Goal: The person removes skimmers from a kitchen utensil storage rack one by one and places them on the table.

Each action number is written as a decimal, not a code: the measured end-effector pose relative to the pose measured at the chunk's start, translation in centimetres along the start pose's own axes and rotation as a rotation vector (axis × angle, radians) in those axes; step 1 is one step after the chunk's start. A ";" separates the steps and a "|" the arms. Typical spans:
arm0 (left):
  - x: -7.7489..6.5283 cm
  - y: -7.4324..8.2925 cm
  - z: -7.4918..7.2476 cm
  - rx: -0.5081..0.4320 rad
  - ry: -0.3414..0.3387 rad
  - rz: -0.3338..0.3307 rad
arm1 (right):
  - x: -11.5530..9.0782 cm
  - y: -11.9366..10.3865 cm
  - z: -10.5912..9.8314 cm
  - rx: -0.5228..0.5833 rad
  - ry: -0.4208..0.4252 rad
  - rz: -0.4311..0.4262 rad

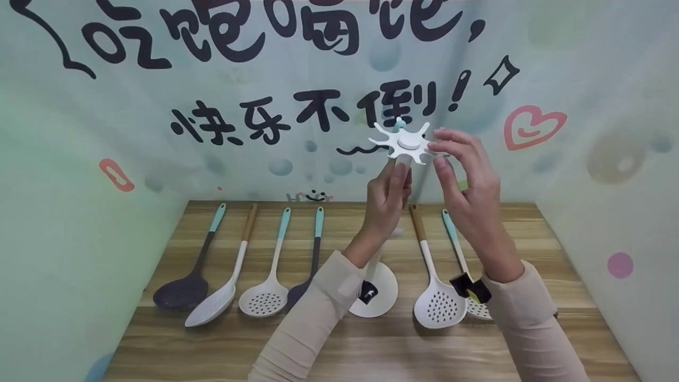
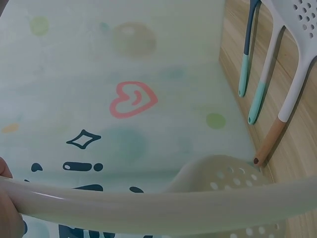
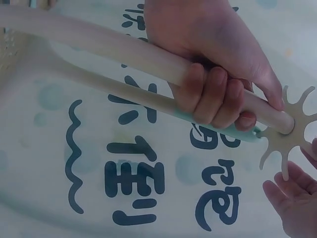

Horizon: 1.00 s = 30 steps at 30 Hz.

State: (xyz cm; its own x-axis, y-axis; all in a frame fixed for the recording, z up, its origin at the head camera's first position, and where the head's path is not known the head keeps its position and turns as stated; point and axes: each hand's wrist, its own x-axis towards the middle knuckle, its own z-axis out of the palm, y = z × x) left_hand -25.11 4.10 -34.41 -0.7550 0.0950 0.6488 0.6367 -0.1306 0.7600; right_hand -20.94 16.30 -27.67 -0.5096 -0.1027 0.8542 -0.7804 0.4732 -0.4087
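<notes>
My left hand (image 1: 386,196) grips the pale pole (image 3: 124,52) of a utensil stand, just below its top. A white hook rack (image 1: 408,142) with several curved arms sits on the pole's end. Alongside the pole runs a utensil with a teal handle (image 3: 218,128), its tip by the rack, and the left fingers wrap over both. A perforated skimmer head (image 2: 223,173) shows behind the pole in the left wrist view. At the rack's right side, the fingers of my right hand (image 1: 475,185) touch the arm ends. The stand's round white base (image 1: 390,297) is lower down, partly hidden by the left sleeve.
Several utensils lie on the wooden table: a dark ladle-like one (image 1: 180,292), a white spoon (image 1: 212,306) and a white skimmer (image 1: 263,300) to the left, another white skimmer (image 1: 439,305) to the right. A printed cloth wall (image 1: 254,175) stands behind.
</notes>
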 end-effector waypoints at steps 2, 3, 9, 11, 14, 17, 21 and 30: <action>0.0 0.0 0.0 -0.003 0.000 -0.001 | 0.0 0.0 0.1 -0.010 0.013 0.009; 0.0 0.0 0.0 -0.006 0.000 0.003 | -0.1 0.1 0.1 -0.012 0.018 0.010; 0.0 -0.2 0.0 -0.024 -0.003 0.018 | -0.5 -0.1 0.5 0.001 0.065 -0.017; -0.1 -0.3 0.0 -0.030 -0.003 0.014 | -0.6 -0.2 0.7 -0.001 0.083 -0.030; -0.1 -0.3 0.0 -0.041 -0.001 0.013 | -0.7 -0.7 0.9 -0.002 0.109 -0.048; -0.1 -0.4 0.1 -0.037 0.002 0.030 | -0.9 -1.3 1.0 -0.004 0.129 -0.062; 0.0 -0.3 0.0 0.018 0.023 0.046 | -1.2 -2.1 1.2 -0.002 0.141 -0.086; 0.0 -0.1 0.1 0.030 0.022 0.083 | -2.1 -4.2 1.5 0.039 0.080 -0.177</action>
State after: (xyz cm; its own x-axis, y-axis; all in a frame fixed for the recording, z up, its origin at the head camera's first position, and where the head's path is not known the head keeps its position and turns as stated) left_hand -25.14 4.17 -34.49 -0.7024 0.0629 0.7090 0.7016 -0.1072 0.7045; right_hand -17.12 13.21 -28.20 -0.3343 -0.1108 0.9359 -0.8694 0.4197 -0.2608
